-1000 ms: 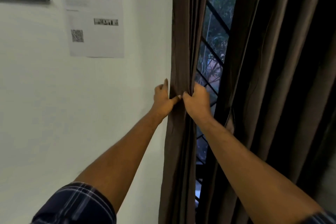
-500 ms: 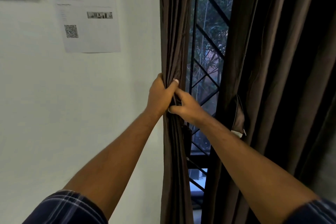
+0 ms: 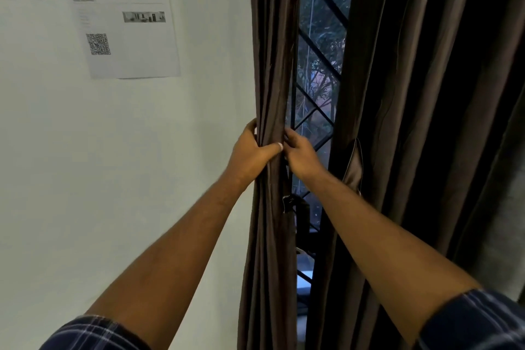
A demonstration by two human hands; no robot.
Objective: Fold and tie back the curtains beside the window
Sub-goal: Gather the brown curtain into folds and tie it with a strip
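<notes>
Mid-gathering: gripping the bunched dark brown pleated fabric curtain (image 3: 270, 65), between white wall (image 3: 170, 150) and barred window (image 3: 318, 65), with left hand (image 3: 250, 156); pinching its inner folds with right hand (image 3: 301, 156) (fingertips hidden). Next, likely: keeping hold while fetching a tie.

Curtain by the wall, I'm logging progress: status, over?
Left hand grips the curtain, bunched. Right hand pinches its window-side edge. Not tied yet. Nothing seen in the way.
</notes>
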